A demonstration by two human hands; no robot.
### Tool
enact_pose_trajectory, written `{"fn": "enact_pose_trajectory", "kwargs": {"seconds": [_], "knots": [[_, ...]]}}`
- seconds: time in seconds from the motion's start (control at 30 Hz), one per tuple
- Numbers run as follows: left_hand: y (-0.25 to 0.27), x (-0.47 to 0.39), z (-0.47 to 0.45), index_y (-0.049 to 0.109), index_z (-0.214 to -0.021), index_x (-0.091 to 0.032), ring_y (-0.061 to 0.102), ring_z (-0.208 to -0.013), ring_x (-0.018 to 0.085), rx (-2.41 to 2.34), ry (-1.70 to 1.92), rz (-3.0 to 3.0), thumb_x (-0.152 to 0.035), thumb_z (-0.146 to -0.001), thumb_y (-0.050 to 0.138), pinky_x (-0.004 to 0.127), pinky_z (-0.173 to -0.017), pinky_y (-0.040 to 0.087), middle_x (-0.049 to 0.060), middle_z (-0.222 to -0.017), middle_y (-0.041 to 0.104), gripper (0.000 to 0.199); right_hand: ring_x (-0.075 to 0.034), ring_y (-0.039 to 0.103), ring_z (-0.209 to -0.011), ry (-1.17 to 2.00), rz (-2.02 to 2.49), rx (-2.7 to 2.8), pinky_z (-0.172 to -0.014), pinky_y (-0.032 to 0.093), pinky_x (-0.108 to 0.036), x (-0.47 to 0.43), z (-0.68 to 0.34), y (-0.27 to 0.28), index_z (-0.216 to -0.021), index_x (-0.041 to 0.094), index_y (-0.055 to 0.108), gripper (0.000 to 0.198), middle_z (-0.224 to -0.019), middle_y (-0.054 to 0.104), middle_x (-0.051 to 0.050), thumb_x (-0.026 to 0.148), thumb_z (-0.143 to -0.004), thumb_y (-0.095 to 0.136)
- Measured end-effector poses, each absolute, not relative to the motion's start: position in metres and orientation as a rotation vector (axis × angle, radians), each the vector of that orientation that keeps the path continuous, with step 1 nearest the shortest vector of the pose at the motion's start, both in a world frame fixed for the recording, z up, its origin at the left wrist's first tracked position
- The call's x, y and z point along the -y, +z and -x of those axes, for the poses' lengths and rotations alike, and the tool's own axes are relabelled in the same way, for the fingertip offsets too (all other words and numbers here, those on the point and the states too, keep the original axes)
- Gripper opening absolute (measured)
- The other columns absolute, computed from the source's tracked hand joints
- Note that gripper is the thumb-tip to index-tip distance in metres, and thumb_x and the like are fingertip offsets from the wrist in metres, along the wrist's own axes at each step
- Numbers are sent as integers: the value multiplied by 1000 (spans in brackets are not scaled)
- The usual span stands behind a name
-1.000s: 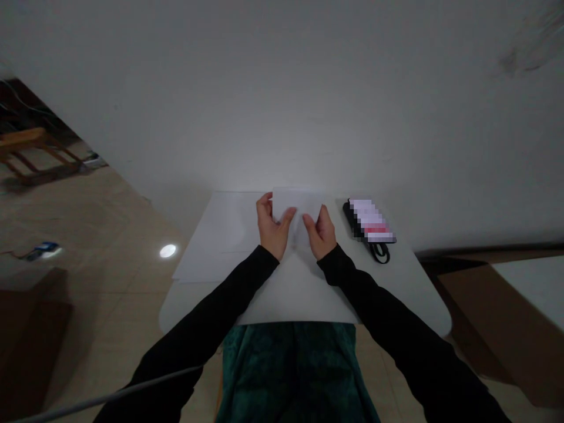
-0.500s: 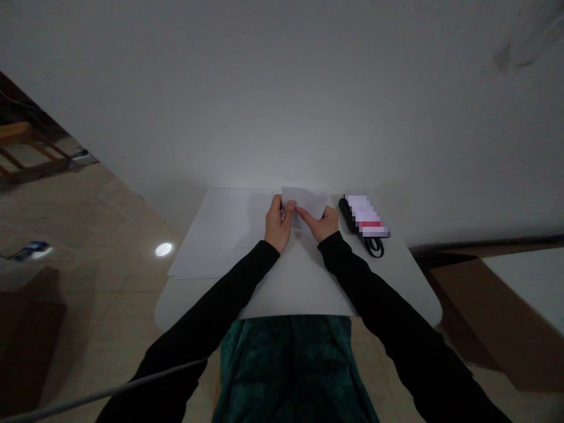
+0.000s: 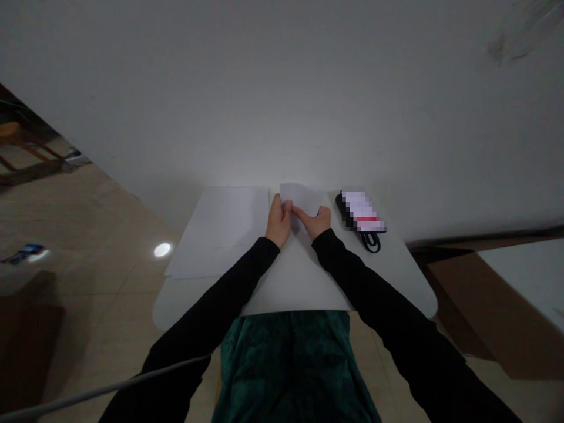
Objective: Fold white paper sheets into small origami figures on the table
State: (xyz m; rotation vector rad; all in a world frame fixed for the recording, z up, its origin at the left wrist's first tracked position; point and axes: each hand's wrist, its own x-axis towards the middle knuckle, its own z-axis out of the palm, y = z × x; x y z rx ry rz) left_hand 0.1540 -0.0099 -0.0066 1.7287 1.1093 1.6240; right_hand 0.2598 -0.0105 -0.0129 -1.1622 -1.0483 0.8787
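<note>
A small piece of white paper [image 3: 304, 197] is held up between my two hands over the table. My left hand [image 3: 278, 221] is closed on its left edge, thumb on the near face. From the right, my right hand [image 3: 316, 221] grips the same paper, its thumb stretched toward the left thumb so the tips almost meet. The fingers behind the paper are hidden. Larger white sheets of paper [image 3: 220, 226] lie flat on the table, just left of my left hand.
The white table [image 3: 299, 288] stands against a pale wall [image 3: 282, 106]. To the right lie a phone-like device with a blurred screen [image 3: 363, 212] and a black looped strap [image 3: 371, 242]. A cable [image 3: 110, 388] crosses my left sleeve. A cardboard box [image 3: 497, 311] sits at the right.
My right hand has shifted slightly left, closer to my left hand, with the paper still between them. The whole view has moved a little.
</note>
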Motion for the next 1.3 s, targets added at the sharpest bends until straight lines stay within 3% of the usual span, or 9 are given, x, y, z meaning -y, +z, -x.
{"fn": "enact_pose_trajectory", "kwargs": {"seconds": [0.17, 0.5, 0.77, 1.0, 1.17, 1.3], "knots": [[-13, 8, -155, 49, -99, -20, 59, -91, 21, -1086, 1621, -1661, -49, -91, 44, 37, -83, 48, 9, -94, 59, 31, -27, 70, -80, 879, 1179, 1060, -72, 58, -40, 9, -259, -19, -81, 10, 71, 40, -85, 74, -15, 41, -55, 78], [-20, 5, -153, 53, -100, -18, 60, -93, 22, -1110, 1602, -1704, -48, -91, 43, 38, -84, 48, 10, -94, 62, 33, -28, 70, -82, 888, 1199, 1076, -72, 58, -41, 8, -257, -24, -79, 10, 69, 40, -87, 73, -17, 42, -56, 77], [-23, 0, -148, 53, -100, -18, 59, -94, 24, -1198, 1588, -1772, -40, -92, 44, 40, -84, 47, 11, -92, 62, 25, -26, 69, -78, 916, 1191, 1125, -71, 57, -39, 9, -257, -24, -78, 13, 70, 36, -81, 74, -12, 41, -56, 75], [-11, -3, -134, 53, -88, -18, 60, -74, 21, -1329, 1588, -1897, -37, -92, 45, 34, -71, 47, 6, -76, 60, 21, -27, 69, -74, 907, 1141, 1253, -67, 56, -40, 16, -264, -8, -79, 10, 71, 37, -79, 74, -12, 42, -61, 72], [-7, 0, -132, 52, -90, -19, 57, -62, 18, -1394, 1550, -1938, -37, -91, 47, 29, -62, 43, 3, -68, 58, 18, -22, 69, -75, 979, 1017, 1195, -73, 57, -39, 13, -270, -2, -82, 14, 70, 34, -85, 74, -8, 40, -60, 75], [-8, 1, -131, 53, -95, -19, 57, -60, 21, -1434, 1432, -2040, -36, -92, 44, 31, -59, 41, 4, -68, 59, 20, -22, 69, -71, 1113, 1038, 1140, -65, 59, -40, 9, -278, -1, -83, 15, 69, 35, -83, 74, -7, 40, -59, 76]]}}
